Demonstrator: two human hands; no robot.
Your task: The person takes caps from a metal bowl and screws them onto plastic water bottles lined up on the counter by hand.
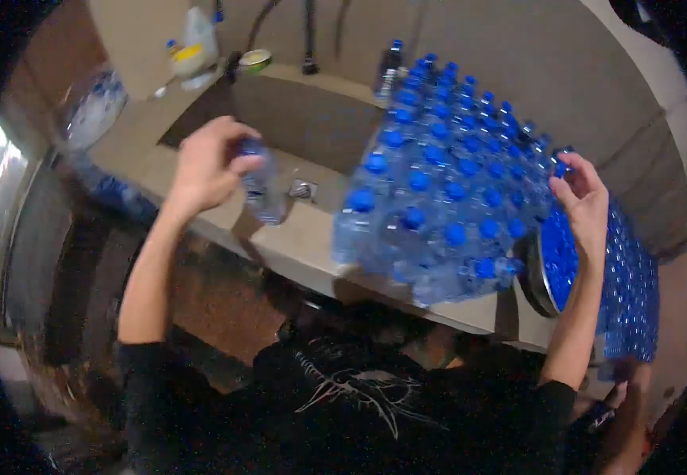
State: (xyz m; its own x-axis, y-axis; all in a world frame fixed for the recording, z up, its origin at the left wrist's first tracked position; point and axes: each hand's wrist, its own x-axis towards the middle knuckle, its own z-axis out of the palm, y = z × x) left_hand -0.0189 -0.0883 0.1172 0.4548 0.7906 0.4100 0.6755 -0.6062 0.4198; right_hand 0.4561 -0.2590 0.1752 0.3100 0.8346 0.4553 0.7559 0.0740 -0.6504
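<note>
My left hand (210,168) is closed round the top of a clear plastic bottle (266,194), held tilted over the counter's front edge, before the sink. Its mouth is covered by my fingers. At the right, my right hand (585,190) pinches a blue bottle cap (563,168) between thumb and fingertips. Below that hand stands a round metal bowl (535,277) with many loose blue caps (559,247) in it. Between my hands, a dense block of clear bottles with blue caps (438,186) covers the counter. One bottle (486,269) at its front right lies tilted.
A sink basin (312,127) is set into the stone counter (312,253). A white spray bottle (199,47) and an open tin (255,60) stand behind it. More blue-capped bottles (632,285) fill the far right, where another person's arm (632,416) shows.
</note>
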